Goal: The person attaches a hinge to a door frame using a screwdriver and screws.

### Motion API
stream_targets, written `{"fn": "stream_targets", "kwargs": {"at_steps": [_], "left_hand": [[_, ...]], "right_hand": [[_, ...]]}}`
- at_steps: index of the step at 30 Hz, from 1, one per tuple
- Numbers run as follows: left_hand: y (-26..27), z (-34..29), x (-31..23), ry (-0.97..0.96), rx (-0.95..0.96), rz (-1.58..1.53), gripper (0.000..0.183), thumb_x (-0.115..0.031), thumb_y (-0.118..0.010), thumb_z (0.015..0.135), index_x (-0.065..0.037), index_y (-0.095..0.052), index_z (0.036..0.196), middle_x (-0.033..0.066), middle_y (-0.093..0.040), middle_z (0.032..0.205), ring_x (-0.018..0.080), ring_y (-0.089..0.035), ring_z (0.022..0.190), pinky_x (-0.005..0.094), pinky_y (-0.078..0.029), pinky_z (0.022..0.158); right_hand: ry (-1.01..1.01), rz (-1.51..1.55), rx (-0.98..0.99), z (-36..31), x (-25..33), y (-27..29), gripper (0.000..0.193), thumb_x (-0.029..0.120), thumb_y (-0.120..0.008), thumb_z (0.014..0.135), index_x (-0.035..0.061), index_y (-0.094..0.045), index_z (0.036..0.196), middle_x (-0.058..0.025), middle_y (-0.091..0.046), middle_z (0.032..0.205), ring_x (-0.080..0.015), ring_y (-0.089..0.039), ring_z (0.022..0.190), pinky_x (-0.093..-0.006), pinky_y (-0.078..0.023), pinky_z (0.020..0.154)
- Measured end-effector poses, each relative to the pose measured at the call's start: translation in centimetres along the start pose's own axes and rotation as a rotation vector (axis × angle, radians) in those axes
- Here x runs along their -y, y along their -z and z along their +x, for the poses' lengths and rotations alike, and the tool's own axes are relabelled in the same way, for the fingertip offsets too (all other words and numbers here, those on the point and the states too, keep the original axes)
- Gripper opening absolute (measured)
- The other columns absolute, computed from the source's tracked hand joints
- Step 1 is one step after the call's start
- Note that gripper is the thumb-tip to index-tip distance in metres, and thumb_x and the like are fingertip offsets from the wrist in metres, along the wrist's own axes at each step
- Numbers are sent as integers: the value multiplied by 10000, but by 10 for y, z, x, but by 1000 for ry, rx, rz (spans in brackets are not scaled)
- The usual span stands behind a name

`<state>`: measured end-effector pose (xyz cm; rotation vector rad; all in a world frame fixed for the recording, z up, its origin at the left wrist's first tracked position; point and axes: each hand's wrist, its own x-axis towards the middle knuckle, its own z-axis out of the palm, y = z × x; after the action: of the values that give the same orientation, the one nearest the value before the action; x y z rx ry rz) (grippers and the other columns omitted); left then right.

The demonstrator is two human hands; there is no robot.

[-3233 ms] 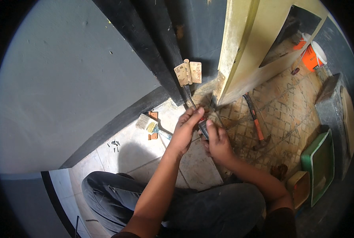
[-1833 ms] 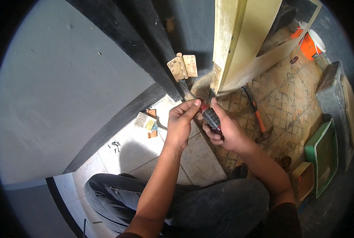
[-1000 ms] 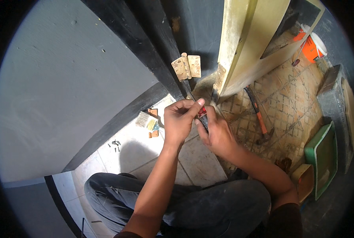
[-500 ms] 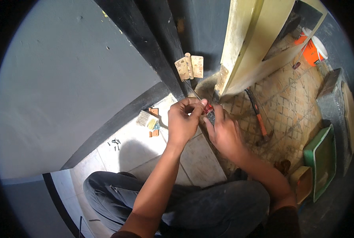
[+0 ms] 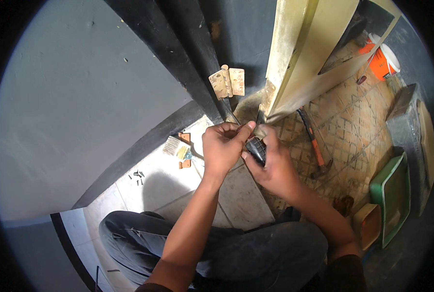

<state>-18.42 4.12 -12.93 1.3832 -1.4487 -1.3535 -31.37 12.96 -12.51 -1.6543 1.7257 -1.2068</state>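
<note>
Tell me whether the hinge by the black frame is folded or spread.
Spread. The hinge shows both leaves fanned out, one on each side of its central barrel, neither covering the other.

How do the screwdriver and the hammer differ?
The screwdriver is held in the left hand and right hand; the hammer lies on the patterned floor. The screwdriver's handle looks mostly black; the hammer's is orange and black. The screwdriver has a thin shaft; the hammer ends in a broader head. Both are hand tools.
</note>
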Motion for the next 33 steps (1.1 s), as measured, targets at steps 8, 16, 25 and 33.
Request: {"fn": "stream_targets", "kwargs": {"at_steps": [8,16,25,33], "left_hand": [[13,3,6,253,173,-445,359,-339,-724,1048,14,-776,1013,59,-765,925,97,-673,853,237,-510,813],[14,0,6,181,251,-293,333,-299,-753,1027,26,-780,1093,75,-784,994,112,-677,855,269,-531,793],[13,10,-1,47,21,122,569,-533,-721,1007,6,-814,850,45,-736,690,111,-639,611,280,-503,622],[15,5,11,168,330,-399,386,-369,-651,1087,-7,-783,1076,43,-785,963,90,-656,854,245,-502,800]], "right_hand": [[-307,549,-9,9,-24,-29,313,302,-663,1049,23,-619,1184,-151,-677,850,-270,-635,683,-385,-483,607],[-608,737,197,6,-15,-14,475,437,-684,1023,41,-549,1249,-156,-699,882,-247,-664,647,-373,-478,539],[-93,165,61,-3,-23,-38,394,225,-734,992,31,-515,1256,-162,-668,821,-308,-662,650,-410,-521,598],[-831,1216,307,10,4,-6,471,546,-503,1113,101,-619,1012,37,-505,653,-70,-385,461,-261,-317,451]]}}
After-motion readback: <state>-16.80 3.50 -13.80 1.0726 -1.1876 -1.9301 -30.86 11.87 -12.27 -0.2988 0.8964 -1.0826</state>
